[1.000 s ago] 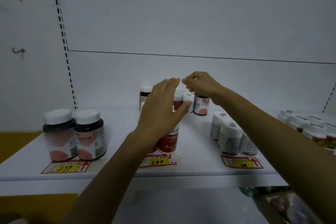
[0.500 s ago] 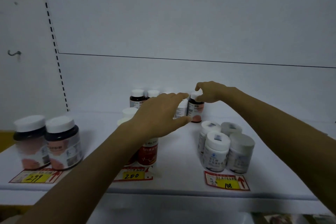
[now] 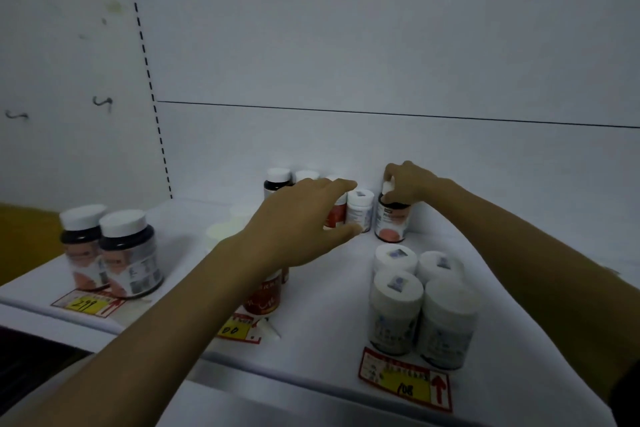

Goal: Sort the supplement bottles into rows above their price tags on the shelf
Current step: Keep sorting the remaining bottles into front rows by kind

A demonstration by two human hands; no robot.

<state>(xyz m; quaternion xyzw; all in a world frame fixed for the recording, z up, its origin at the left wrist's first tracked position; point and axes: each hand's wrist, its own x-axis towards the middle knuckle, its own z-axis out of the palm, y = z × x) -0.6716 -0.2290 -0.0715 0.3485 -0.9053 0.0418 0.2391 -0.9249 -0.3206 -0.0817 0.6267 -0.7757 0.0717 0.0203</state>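
At the back of the white shelf (image 3: pixel 332 291), my right hand (image 3: pixel 410 184) grips the white cap of a dark bottle with a pink-spotted label (image 3: pixel 392 222). My left hand (image 3: pixel 304 218) reaches in with fingers extended beside a small white bottle (image 3: pixel 360 210) and a red-labelled bottle (image 3: pixel 336 215), holding nothing. Behind them stand a dark bottle (image 3: pixel 277 180) and other white-capped bottles. Red bottles (image 3: pixel 263 298) sit under my left forearm above the 200 tag (image 3: pixel 239 329). Several white bottles (image 3: pixel 420 305) stand above the 108 tag (image 3: pixel 405 380). Two large dark bottles (image 3: pixel 110 253) stand above the 299 tag (image 3: pixel 86 303).
The white back panel (image 3: pixel 381 45) closes the shelf behind the bottles, and a perforated upright (image 3: pixel 149 80) runs up at the left. The shelf's front edge (image 3: pixel 294 381) lies near my forearms. Bare shelf surface shows at the far right.
The view has moved closer and to the right. My right hand has settled on the dark bottle's cap at the back. My left hand stays stretched toward the small bottles beside it.
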